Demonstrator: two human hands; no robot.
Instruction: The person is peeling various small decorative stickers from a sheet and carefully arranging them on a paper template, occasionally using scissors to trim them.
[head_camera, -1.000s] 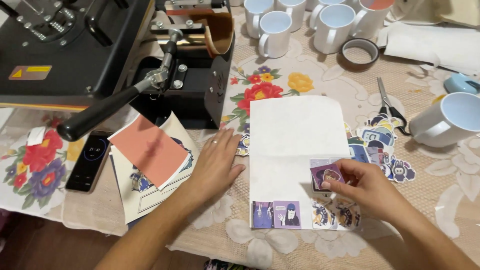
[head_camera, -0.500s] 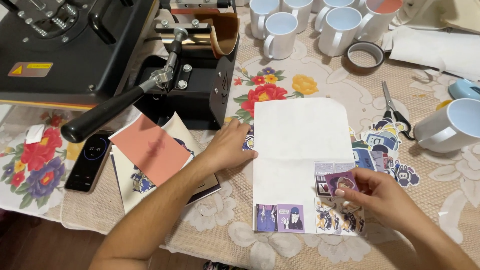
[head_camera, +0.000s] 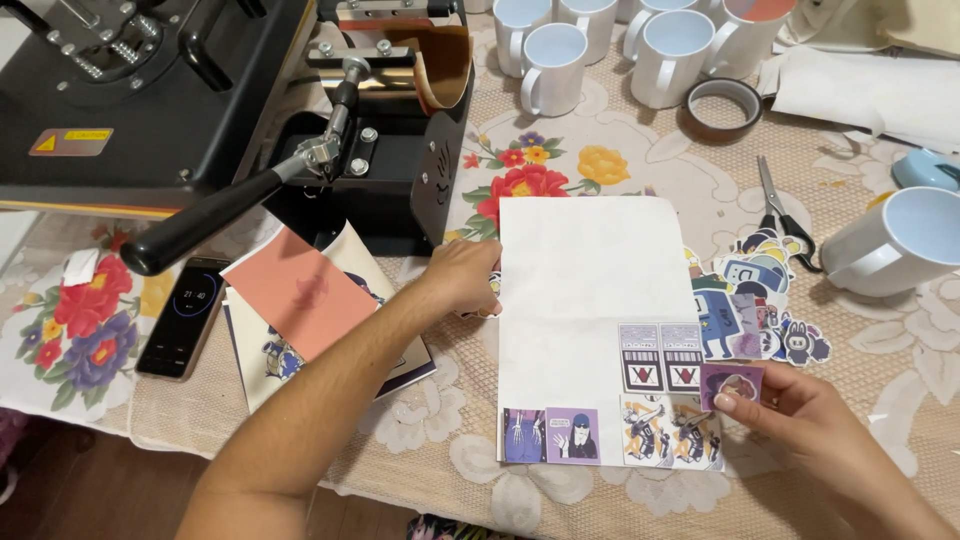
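While right hand (head_camera: 800, 420) pinches, sticker (head_camera: 732, 383) flat, near-square

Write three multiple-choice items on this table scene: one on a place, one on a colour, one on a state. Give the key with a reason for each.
1. Where do the scissors lie?
A. Right of the white sheet, near the sticker pile
B. On the phone
C. Inside a mug

2. What colour is the card lying by the press handle?
A. Green
B. Salmon pink
C. Black

3. What is the right hand doing?
A. Lying flat and empty
B. Gripping the scissors
C. Holding a small purple picture at the sheet's right edge

Key: 1 A, the scissors sit on the cloth just above the stickers. 2 B, the card is plainly pink. 3 C, the fingers pinch the purple picture, while the left hand rests on the sheet's left edge.
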